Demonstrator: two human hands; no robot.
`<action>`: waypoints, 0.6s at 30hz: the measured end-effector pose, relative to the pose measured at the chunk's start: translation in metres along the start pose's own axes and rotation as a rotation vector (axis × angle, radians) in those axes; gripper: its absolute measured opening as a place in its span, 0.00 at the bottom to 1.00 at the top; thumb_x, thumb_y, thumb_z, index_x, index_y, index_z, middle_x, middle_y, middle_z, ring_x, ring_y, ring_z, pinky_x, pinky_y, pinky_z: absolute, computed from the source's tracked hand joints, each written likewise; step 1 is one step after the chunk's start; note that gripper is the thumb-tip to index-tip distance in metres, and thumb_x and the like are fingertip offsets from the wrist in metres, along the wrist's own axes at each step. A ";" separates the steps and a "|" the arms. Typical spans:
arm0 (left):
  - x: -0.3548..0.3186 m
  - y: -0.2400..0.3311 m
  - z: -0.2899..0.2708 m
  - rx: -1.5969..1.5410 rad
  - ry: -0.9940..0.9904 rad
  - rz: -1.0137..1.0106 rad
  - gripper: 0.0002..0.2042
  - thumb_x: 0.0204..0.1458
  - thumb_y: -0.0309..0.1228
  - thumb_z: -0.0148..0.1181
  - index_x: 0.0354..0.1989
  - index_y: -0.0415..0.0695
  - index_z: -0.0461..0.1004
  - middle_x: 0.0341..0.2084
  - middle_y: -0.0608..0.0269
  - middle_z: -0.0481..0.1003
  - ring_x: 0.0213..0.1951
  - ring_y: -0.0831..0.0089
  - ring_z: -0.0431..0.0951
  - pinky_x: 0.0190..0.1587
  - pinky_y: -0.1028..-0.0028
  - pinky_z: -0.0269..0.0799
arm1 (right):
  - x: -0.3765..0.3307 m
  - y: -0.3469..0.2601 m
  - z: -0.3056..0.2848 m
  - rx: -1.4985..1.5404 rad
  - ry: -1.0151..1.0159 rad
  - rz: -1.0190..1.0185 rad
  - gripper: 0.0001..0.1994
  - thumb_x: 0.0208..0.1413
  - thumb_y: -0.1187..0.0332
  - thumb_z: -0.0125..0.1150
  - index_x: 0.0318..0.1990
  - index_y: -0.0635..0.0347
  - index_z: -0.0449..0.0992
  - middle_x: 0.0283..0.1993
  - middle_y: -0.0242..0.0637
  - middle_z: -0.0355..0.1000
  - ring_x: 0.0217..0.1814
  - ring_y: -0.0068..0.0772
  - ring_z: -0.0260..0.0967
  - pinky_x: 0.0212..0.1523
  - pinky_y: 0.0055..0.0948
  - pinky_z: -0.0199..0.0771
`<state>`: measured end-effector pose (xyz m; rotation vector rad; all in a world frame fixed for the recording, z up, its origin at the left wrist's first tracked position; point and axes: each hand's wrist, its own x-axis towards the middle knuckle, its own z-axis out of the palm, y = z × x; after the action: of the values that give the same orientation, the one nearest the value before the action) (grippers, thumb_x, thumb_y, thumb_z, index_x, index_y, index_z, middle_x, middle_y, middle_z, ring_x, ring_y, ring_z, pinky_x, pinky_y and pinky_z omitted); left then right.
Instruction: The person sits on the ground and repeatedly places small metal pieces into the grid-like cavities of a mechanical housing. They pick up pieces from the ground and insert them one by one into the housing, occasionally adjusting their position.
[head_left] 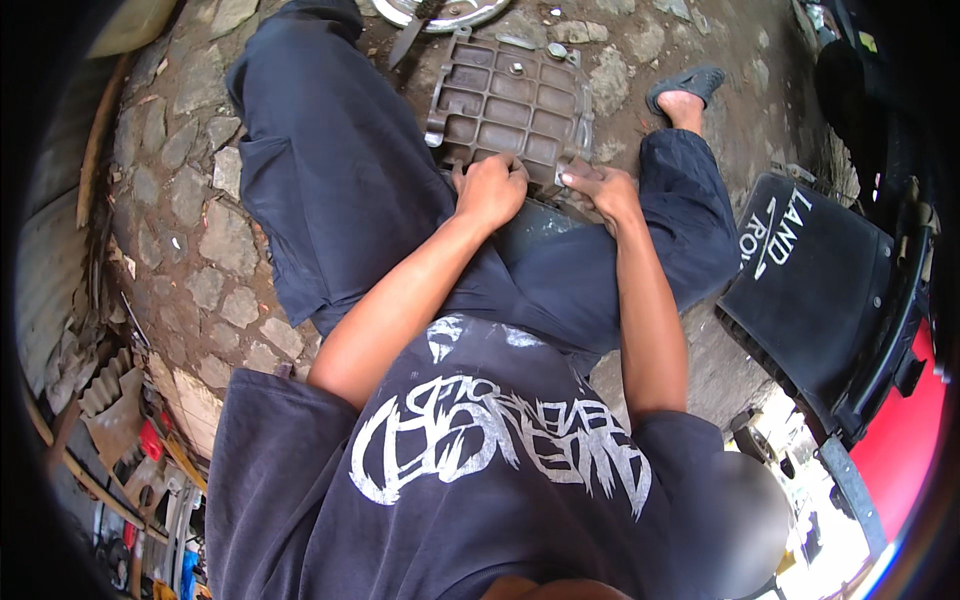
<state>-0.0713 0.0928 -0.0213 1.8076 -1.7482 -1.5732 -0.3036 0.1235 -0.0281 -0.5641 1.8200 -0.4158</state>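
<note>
A ribbed, brown-grey metal casing (505, 105) with a grid of raised ribs sits in front of me between my legs. Two bolt heads show on its far half, one bolt (517, 69) and another bolt (557, 50) by the far edge. My left hand (490, 192) is curled over the casing's near edge, fingers bent and knuckles up. At the near right corner, my right hand (607, 192) grips the edge, its thumb on top and its other fingers partly hidden. Anything small under either hand's fingers cannot be made out.
Beyond the casing lies a pale round metal rim (455, 22), with a dark flat-bladed tool (406, 45) across its edge. A black mudflap (815, 290) and a red panel (905, 440) stand at the right. Scrap and tools (130, 470) pile up at lower left. Stone paving (230, 237) covers the ground.
</note>
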 end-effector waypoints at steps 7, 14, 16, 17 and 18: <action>0.002 0.001 0.003 0.000 -0.027 0.007 0.13 0.52 0.33 0.53 0.38 0.47 0.85 0.32 0.50 0.85 0.48 0.49 0.84 0.69 0.52 0.59 | -0.004 -0.007 0.014 -0.510 0.171 -0.089 0.21 0.49 0.56 0.83 0.35 0.69 0.85 0.26 0.35 0.82 0.27 0.23 0.76 0.32 0.25 0.74; 0.001 0.000 -0.008 -0.027 -0.014 0.017 0.15 0.48 0.29 0.50 0.38 0.46 0.84 0.34 0.48 0.84 0.47 0.47 0.84 0.67 0.53 0.63 | 0.006 0.009 0.014 -0.375 0.185 -0.078 0.27 0.45 0.47 0.82 0.36 0.66 0.86 0.29 0.40 0.84 0.34 0.33 0.82 0.42 0.33 0.78; 0.000 0.003 -0.011 -0.048 -0.014 0.017 0.15 0.47 0.27 0.50 0.38 0.44 0.84 0.35 0.47 0.84 0.47 0.46 0.83 0.63 0.55 0.68 | -0.005 -0.004 0.015 -0.379 0.215 -0.066 0.30 0.42 0.44 0.82 0.39 0.65 0.87 0.36 0.47 0.85 0.42 0.47 0.85 0.48 0.40 0.80; -0.001 0.005 -0.012 -0.058 -0.015 0.018 0.15 0.47 0.26 0.50 0.38 0.44 0.83 0.35 0.46 0.84 0.48 0.46 0.83 0.61 0.56 0.70 | -0.007 -0.003 0.024 -0.434 0.300 -0.094 0.28 0.43 0.46 0.82 0.38 0.65 0.87 0.34 0.46 0.85 0.41 0.45 0.85 0.47 0.39 0.80; -0.002 0.007 -0.010 -0.078 -0.016 0.005 0.16 0.47 0.25 0.49 0.39 0.43 0.83 0.36 0.46 0.84 0.48 0.45 0.83 0.59 0.56 0.72 | -0.009 -0.001 0.032 -0.495 0.393 -0.122 0.26 0.44 0.47 0.83 0.38 0.64 0.87 0.33 0.44 0.85 0.40 0.43 0.85 0.46 0.38 0.80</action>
<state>-0.0671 0.0873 -0.0109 1.7581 -1.6716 -1.6345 -0.2701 0.1276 -0.0301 -0.9908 2.2924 -0.1572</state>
